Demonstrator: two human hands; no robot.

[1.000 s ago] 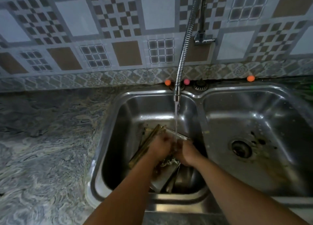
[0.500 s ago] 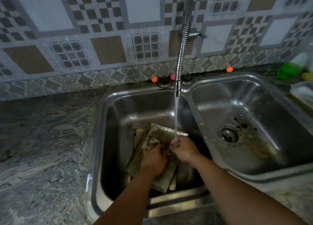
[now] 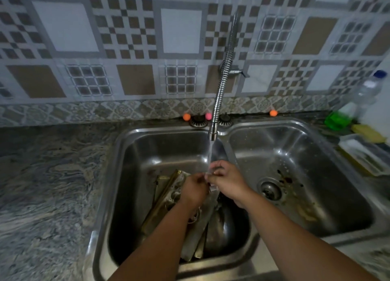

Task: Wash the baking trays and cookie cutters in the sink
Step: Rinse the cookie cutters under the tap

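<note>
Two basins make up the sink (image 3: 118, 175): the left one, at centre frame, holds the trays (image 3: 196, 236); the right one, at centre right, shows only its drain (image 3: 270, 188) and some brown specks. The trays lean in a stack against each other in the left basin; how many there are cannot be told, though at least two edges show, a brassy one (image 3: 160, 200) and greyer ones below the arms. Their long axis runs from the lower middle of the frame up toward the upper left of the basin.

One tap (image 3: 223, 73) hangs from the tiled wall at upper centre, its water falling onto the two hands. The left hand (image 3: 194, 188) and right hand (image 3: 228, 181) meet under the stream, fingers curled and pinching something small between them; what it is is too blurred to tell.

Three small balls sit on the sink's back rim: two orange (image 3: 186, 117) (image 3: 273, 113), one pink (image 3: 208, 116). At right edge stand one clear bottle (image 3: 367, 90), one green container (image 3: 335, 120), one yellow sponge (image 3: 368, 132) and one white dish (image 3: 363, 154).
</note>
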